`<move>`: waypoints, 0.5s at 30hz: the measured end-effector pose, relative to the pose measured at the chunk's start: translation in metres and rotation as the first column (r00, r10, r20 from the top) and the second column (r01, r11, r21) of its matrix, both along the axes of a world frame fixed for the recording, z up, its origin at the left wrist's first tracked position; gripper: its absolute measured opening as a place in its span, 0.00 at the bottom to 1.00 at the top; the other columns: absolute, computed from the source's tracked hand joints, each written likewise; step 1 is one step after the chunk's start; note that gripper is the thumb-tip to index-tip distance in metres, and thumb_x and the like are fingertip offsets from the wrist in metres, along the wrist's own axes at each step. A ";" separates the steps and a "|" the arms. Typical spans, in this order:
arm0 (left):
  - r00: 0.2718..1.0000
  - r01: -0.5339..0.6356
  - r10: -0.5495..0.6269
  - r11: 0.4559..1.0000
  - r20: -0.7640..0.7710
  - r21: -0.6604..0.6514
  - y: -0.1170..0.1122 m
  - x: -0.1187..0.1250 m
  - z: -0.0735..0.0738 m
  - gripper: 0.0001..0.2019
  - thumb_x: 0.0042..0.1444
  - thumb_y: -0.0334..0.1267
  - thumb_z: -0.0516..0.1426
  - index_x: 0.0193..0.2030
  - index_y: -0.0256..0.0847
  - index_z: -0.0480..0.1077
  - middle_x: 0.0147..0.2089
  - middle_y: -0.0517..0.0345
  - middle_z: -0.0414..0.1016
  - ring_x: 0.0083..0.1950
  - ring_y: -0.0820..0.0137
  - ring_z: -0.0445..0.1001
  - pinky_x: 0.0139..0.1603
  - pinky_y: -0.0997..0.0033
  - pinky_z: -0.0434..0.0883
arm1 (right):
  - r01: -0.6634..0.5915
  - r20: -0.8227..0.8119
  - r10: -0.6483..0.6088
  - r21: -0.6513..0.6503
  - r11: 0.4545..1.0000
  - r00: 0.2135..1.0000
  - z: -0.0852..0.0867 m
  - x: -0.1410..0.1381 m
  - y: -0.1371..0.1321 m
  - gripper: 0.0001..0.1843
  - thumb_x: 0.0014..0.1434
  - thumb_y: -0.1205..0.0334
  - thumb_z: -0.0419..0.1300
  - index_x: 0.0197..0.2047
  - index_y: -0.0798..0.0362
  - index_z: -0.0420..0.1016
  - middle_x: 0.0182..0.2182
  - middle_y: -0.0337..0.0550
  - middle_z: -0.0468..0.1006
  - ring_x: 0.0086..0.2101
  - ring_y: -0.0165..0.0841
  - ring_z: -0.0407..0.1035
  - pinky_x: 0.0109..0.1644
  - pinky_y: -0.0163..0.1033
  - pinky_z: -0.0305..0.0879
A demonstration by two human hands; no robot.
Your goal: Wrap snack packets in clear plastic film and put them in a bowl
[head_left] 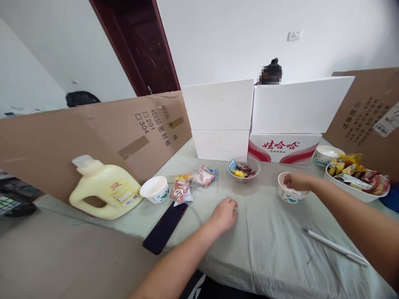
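My left hand (225, 214) rests knuckles-up on the pale green tablecloth (268, 245), fingers curled under with something small and pale at their tips. My right hand (296, 181) reaches over a white paper bowl (288, 195) with blue waves, fingers closed at its rim over something white inside. Between the hands, further back, a clear bowl (243, 169) holds wrapped sweets.
A yellow detergent jug (104, 189), another paper bowl (155, 189), snack packets (193, 182) and a dark phone (165, 227) lie left. A white pen (335, 246) and a tray of snacks (357, 177) lie right. Cardboard sheets and white boxes (220, 120) wall the table; a person's head shows behind.
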State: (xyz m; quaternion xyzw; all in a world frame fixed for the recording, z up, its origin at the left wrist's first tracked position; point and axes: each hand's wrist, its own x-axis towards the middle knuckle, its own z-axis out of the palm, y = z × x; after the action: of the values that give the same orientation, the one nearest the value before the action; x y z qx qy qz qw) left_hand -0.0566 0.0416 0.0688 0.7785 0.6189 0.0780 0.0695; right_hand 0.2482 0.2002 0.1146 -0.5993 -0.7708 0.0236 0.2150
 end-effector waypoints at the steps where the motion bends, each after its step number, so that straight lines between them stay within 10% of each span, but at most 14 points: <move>1: 0.999 -0.011 0.011 1.000 -0.034 0.003 0.011 -0.012 0.011 0.12 0.58 0.29 0.52 0.46 0.39 0.71 0.47 0.50 0.74 0.51 0.63 0.71 0.52 0.65 0.68 | -0.028 0.015 0.028 -0.037 0.999 0.999 0.005 0.005 -0.007 0.11 0.62 0.58 0.58 0.40 0.57 0.76 0.33 0.44 0.77 0.31 0.30 0.71 0.35 0.37 0.66; 6: 0.978 -0.067 0.070 0.997 -0.197 0.024 0.079 -0.073 0.054 0.22 0.55 0.25 0.53 0.57 0.41 0.67 0.64 0.44 0.62 0.68 0.52 0.52 0.64 0.47 0.52 | -0.127 0.064 0.141 -0.188 0.974 0.988 0.005 0.029 -0.075 0.10 0.59 0.59 0.56 0.37 0.49 0.78 0.31 0.44 0.80 0.29 0.33 0.72 0.31 0.36 0.60; 15: 0.918 -0.064 0.013 0.991 -0.396 -0.114 0.127 -0.096 0.058 0.26 0.44 0.36 0.65 0.53 0.42 0.70 0.56 0.41 0.70 0.62 0.46 0.60 0.60 0.43 0.52 | -0.131 -0.005 0.132 0.023 0.991 0.991 -0.084 0.068 -0.175 0.18 0.61 0.46 0.50 0.38 0.45 0.77 0.38 0.45 0.80 0.38 0.39 0.75 0.41 0.44 0.71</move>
State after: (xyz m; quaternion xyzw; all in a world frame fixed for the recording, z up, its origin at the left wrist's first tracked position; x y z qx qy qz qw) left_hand -0.1525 0.1688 0.1266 0.7600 0.6391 -0.1176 -0.0095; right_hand 0.3164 0.0247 0.0308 -0.5446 -0.8081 0.0312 0.2224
